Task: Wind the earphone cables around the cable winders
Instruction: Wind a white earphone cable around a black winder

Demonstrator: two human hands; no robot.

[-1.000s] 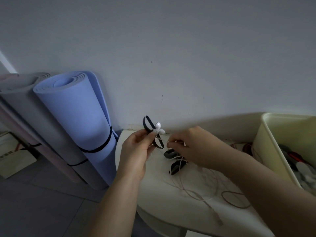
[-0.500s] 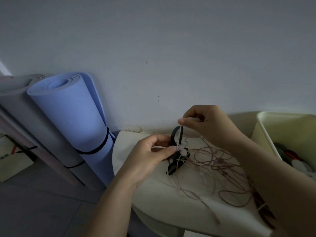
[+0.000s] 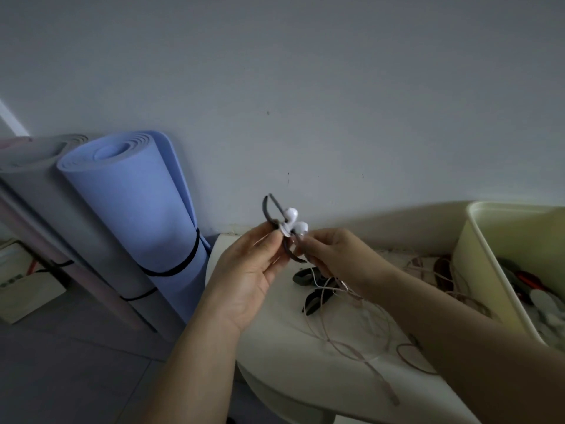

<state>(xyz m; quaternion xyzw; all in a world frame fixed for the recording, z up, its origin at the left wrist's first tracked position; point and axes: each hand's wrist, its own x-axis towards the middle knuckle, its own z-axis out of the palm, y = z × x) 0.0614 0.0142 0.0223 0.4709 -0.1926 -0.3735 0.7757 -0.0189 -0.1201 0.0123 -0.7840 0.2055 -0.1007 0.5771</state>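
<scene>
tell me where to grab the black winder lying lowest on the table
Probably pinch the black winder across its narrow width near its lower-left end, coming from above on the left side. It lies flat on the table, long and slim, and that end looks free, while pale cable crosses its upper end. The left hand is nearer but holds another winder.

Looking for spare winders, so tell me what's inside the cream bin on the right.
Inside the cream bin, a red item and pale greyish pieces show, too dim to identify. Its near wall and the picture edge hide the rest.
</scene>
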